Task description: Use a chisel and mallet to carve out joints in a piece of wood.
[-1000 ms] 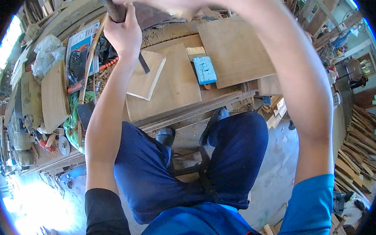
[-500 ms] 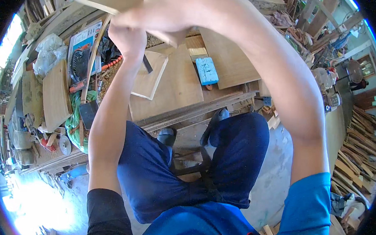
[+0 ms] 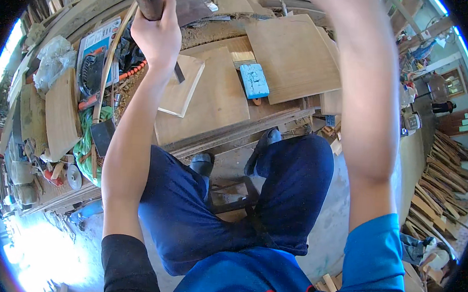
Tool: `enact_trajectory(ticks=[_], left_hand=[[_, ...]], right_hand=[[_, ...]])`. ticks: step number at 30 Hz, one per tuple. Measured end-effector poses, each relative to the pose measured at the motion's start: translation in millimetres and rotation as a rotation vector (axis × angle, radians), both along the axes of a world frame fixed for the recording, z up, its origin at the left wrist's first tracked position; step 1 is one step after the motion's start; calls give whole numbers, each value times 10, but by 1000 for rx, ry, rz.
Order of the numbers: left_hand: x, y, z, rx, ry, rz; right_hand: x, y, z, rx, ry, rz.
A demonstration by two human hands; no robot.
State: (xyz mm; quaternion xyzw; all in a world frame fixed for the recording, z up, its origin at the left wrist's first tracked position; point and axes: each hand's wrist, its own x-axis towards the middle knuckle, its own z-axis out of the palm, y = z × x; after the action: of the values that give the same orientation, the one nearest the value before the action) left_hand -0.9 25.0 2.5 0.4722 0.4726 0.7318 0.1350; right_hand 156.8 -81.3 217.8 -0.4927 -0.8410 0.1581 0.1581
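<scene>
My left hand [image 3: 155, 36] is closed around a dark, round tool handle [image 3: 149, 3] at the upper left. A dark flat metal bar [image 3: 179, 74] shows just behind the wrist, lying over a small pale board [image 3: 175, 98]. My right hand [image 3: 331, 0] is raised at the top edge, blurred and cut off, so its fingers and anything in them cannot be made out. Beneath my arms are a larger plywood sheet [image 3: 214, 113], another sheet [image 3: 292, 54] to its right, and a cracked light-blue block [image 3: 254, 81] between them.
The workbench edge [image 3: 234, 135] crosses before my knees. At left lie plastic bags [image 3: 56, 62], an orange-handled tool [image 3: 88, 101], green plastic [image 3: 88, 159] and offcuts. Stacked planks [image 3: 438, 178] fill the right side, with a distant person [image 3: 443, 108] behind. My feet show under the bench.
My right arm has swung up and rightward from across my left hand, and the wooden piece seen by it is largely gone from view. My left hand has shifted slightly upward.
</scene>
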Motion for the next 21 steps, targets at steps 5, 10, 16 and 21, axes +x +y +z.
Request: enact_trajectory(ticks=[5,10,16,21], left_hand=[[67,-60,40,54,86,18],[62,-44,28,32,116,44],[38,-1,-18,71,88,54],[-115,-40,-85,218,210,96]], right_hand=[[-129,26,-42,-32,-367,207],[-10,64,-113,231,334,125],[-3,-68,-44,-97,60,-72],[-35,7,-383,-171,80,4]])
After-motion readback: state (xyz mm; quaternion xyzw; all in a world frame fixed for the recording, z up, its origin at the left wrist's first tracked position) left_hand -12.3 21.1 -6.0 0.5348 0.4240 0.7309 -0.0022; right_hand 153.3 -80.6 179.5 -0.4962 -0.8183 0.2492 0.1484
